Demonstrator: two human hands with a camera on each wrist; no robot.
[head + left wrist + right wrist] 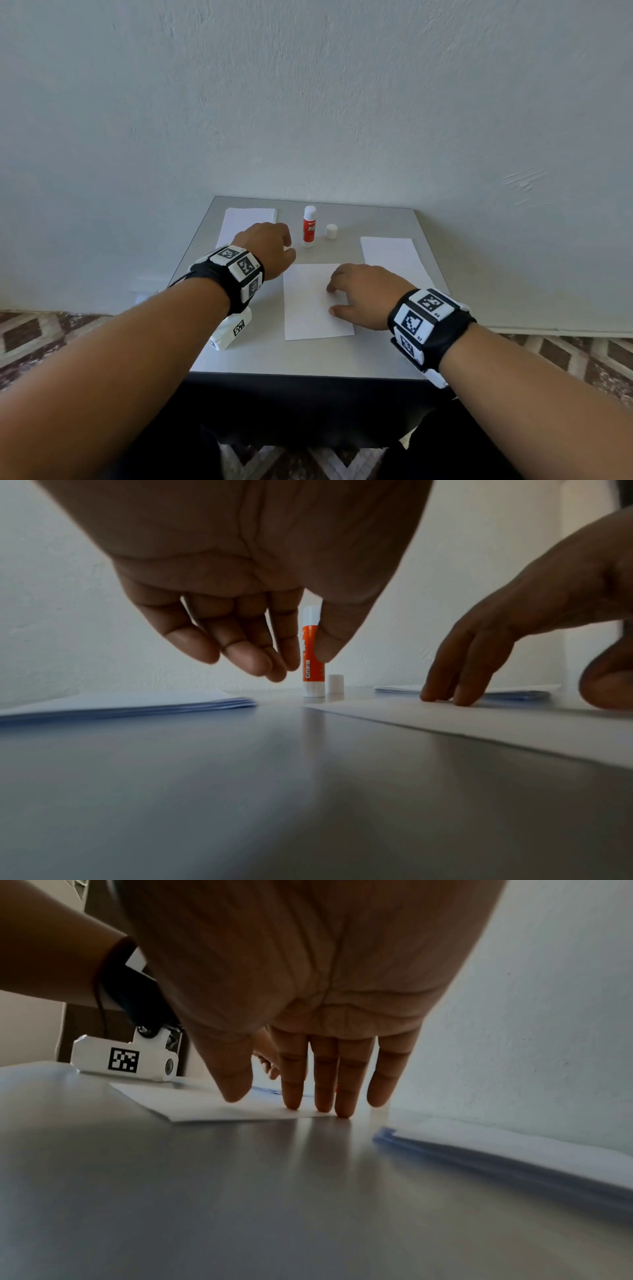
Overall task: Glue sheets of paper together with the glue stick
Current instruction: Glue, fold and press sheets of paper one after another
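- Glue stick point(309, 226): upright at the far middle of the grey table point(308, 356), uncapped; white cap point(331, 231) upright just to its right, apart from it.
- Single sheet point(308, 308): flat at the table's centre, under the right hand point(363, 294); fingers straight, tips pressing down near the sheet's right edge.
- Left hand point(267, 250): above the table just left of the glue stick, holding nothing.
- Paper stacks: one at far left point(246, 219), one at right point(394, 257).
- Left wrist view only: left fingers point(240, 647) loosely curled, clear of the table; stacks several sheets thick.
- Right wrist view only: glue stick almost wholly hidden behind the right fingers point(322, 1085).
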